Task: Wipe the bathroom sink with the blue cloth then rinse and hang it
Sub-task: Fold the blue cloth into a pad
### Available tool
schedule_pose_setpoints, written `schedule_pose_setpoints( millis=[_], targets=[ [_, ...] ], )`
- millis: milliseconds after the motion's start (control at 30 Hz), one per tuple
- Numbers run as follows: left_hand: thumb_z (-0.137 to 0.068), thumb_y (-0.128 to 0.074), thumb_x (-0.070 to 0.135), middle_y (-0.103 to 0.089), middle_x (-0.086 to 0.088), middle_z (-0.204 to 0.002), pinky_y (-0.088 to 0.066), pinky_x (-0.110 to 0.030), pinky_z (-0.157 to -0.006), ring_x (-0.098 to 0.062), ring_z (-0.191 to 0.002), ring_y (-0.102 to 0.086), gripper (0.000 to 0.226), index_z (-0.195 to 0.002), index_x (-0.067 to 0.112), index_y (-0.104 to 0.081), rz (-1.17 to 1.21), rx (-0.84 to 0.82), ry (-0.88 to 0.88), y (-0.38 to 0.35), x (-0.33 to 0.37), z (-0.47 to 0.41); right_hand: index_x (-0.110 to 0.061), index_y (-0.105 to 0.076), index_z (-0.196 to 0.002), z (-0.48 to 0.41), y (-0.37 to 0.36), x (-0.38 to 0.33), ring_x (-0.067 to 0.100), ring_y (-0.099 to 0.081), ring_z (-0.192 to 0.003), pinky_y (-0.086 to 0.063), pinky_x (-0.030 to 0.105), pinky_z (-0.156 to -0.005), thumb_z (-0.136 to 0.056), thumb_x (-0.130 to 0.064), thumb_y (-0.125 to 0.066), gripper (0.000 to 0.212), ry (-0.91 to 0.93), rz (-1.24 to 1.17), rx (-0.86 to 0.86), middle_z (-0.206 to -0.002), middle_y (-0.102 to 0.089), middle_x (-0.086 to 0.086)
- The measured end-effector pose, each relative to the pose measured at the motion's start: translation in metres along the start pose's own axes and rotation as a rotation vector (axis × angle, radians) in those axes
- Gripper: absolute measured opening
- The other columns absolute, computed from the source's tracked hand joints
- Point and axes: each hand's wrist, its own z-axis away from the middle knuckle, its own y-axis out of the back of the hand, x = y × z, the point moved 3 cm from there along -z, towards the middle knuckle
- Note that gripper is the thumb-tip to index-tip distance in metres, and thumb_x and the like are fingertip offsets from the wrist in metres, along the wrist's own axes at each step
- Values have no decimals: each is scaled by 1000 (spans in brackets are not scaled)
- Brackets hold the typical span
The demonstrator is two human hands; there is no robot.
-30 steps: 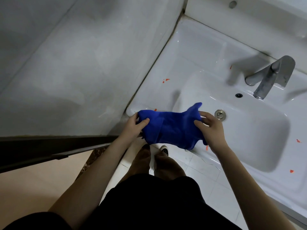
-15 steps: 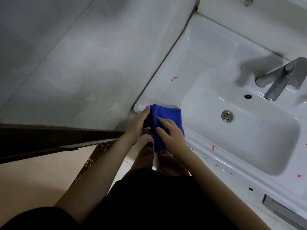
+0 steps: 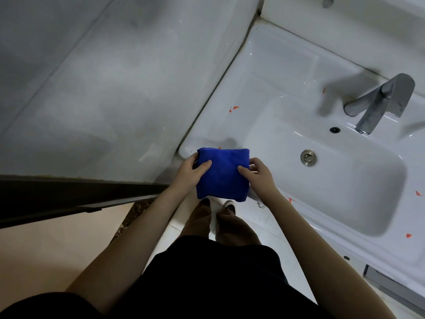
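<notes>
The blue cloth [image 3: 222, 174] is folded into a thick square and held over the near left corner of the white sink [image 3: 287, 72]. My left hand [image 3: 189, 172] grips its left edge, thumb on top. My right hand [image 3: 258, 177] grips its right edge. Small red marks [image 3: 234, 108] dot the sink's rim and deck. The basin has a metal drain [image 3: 308, 158] and an overflow hole [image 3: 334, 129]. A grey metal faucet [image 3: 379, 101] stands at the back right; no water runs from it.
A grey tiled wall [image 3: 96, 84] meets the sink's left side. A dark door edge [image 3: 69, 194] crosses at the left. My legs and shoes [image 3: 218, 208] stand on white floor tiles below the cloth. A cabinet handle [image 3: 391, 288] shows at the lower right.
The cloth went from spread between both hands to folded narrow, and is now a neat square held at both sides. The view shifted slightly over the sink.
</notes>
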Motion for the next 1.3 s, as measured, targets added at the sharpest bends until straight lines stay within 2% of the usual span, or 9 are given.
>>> schedule_pose_setpoints(
  millis=[267,367,467,567,700,800,933,1067,1300],
  targets=[
    [-88,-65,37,-61,4,-111,-57,-29,-80,-14,-102,-60,41,-123,16,-55,-146,22,-31,-2,7,0,-18,-54,-115,17,31,7,16,-71,-82,-53,16,-56,-89,-31,-69,33,23,-124,69,-96,-75,0],
    [-90,-64,30,-58,11,-99,-52,-13,-60,-5,-92,-58,32,-117,18,-55,-204,-6,-5,-8,3,-1,-15,-52,-130,8,28,9,22,-66,-97,-57,26,-75,-89,-22,-70,45,-36,-26,41,-110,-68,3],
    [-89,-64,27,-61,8,-102,-58,-28,-74,-15,-98,-62,22,-110,22,-58,-147,13,-4,-7,1,-4,-10,-64,-116,4,28,12,28,-67,-102,-57,37,-86,-89,-18,-68,28,-42,-79,41,-108,-72,6],
    [-88,-67,28,-64,7,-101,-59,-28,-68,-14,-96,-64,13,-97,33,-58,-43,14,-27,-6,2,-3,-18,-62,-118,8,29,14,27,-66,-102,-57,40,-86,-93,-22,-62,26,-9,-194,35,-112,-71,5],
    [-89,-65,27,-64,0,-105,-60,-33,-72,-17,-95,-63,20,-105,17,-58,-146,52,33,-13,-3,-3,-21,-53,-131,7,19,14,26,-58,-112,-52,42,-94,-97,-22,-56,34,43,-50,55,-126,-62,3],
    [-90,-64,26,-64,-5,-110,-59,-41,-80,-20,-99,-63,30,-116,11,-57,-149,60,43,-14,-1,-4,-22,-51,-132,3,18,10,25,-60,-107,-54,41,-90,-90,-19,-67,46,58,-16,23,-124,-63,3],
    [-90,-65,22,-58,10,-101,-59,-25,-65,-9,-92,-59,27,-114,20,-54,-83,6,53,-15,-1,0,-20,-59,-124,-4,29,9,23,-63,-99,-52,31,-81,-84,-19,-71,42,62,62,131,-112,-68,1],
    [-90,-64,18,-62,6,-102,-59,-24,-66,-14,-95,-62,20,-109,16,-57,-35,21,28,-22,-6,2,-24,-66,-100,-8,35,15,19,-67,-90,-51,25,-70,-82,-32,-72,20,-40,76,130,-97,-72,-4],
    [-88,-66,16,-61,4,-107,-60,-29,-73,-17,-101,-63,22,-106,25,-56,55,-42,69,-22,-6,6,-20,-54,-132,3,32,23,20,-57,-100,-45,29,-82,-91,-26,-63,43,42,233,113,-118,-61,0]
  ],
)
